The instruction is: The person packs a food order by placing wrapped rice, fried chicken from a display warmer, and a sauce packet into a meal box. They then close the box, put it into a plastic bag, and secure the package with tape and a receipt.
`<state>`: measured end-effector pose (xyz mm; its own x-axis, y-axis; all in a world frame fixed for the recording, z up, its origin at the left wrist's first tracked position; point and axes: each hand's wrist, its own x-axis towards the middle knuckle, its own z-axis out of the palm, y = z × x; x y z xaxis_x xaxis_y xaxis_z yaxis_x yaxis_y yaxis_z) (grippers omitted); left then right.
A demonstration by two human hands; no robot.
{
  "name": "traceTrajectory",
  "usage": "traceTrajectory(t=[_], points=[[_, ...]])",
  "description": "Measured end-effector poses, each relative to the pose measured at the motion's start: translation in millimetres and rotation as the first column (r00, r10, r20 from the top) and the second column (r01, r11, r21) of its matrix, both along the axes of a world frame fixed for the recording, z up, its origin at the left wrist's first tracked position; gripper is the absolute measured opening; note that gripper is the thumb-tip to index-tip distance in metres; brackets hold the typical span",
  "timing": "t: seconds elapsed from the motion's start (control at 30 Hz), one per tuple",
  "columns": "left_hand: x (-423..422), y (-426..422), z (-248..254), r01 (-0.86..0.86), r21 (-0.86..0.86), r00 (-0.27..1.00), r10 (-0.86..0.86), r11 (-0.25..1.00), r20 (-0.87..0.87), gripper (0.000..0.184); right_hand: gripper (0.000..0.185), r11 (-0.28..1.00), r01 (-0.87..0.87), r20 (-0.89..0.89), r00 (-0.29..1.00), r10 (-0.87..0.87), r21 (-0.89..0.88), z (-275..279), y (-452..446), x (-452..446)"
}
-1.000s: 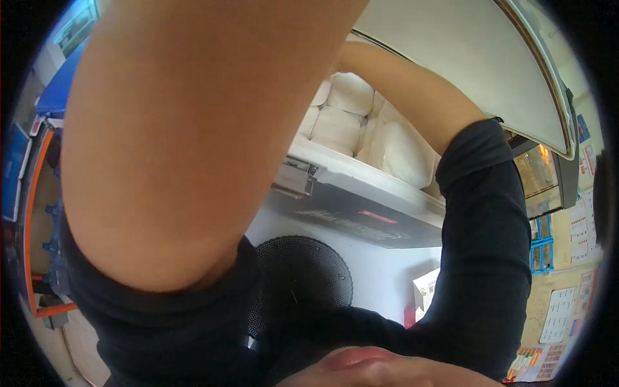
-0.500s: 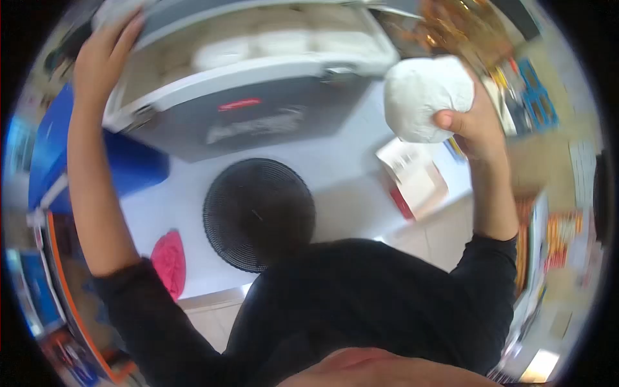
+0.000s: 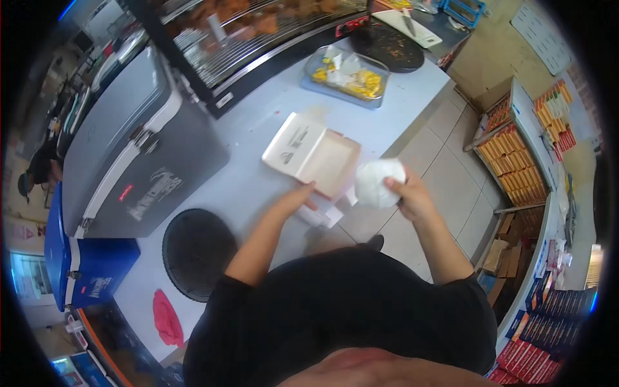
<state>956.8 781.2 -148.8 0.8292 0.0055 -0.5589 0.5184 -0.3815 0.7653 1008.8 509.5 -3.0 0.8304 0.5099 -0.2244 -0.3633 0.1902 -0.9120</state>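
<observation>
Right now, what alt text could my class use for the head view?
A person's right grip holds a rounded white bundle near an open box, with the left grip at its edge. A grey cooler and black disc share the counter.

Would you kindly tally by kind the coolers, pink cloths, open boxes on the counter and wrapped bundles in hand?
Coolers: 2 (grey cooler, blue cooler)
Pink cloth: 1
Open box: 1
White bundle in right hand: 1
Total: 5

grey cooler's lid (image 3: 119, 97) now down, left hand (image 3: 300, 198) at box (image 3: 311, 156)
</observation>
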Motion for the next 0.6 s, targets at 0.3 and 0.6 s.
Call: traceTrajectory(t=[0.3, 0.6], points=[[33, -82, -21, -0.052, 0.516, 0.997, 0.014, 0.855, 0.077, 0.044, 0.049, 0.907, 0.189, 0.137, 0.980, -0.147, -0.375, -86, -230, 26], [153, -314, -14, 0.514, 0.680, 0.656, -0.750, 0.523, 0.082, 0.022, 0.055, 0.809, 0.241, 0.545, 0.831, 0.114, -0.536, 18, -312, 146]])
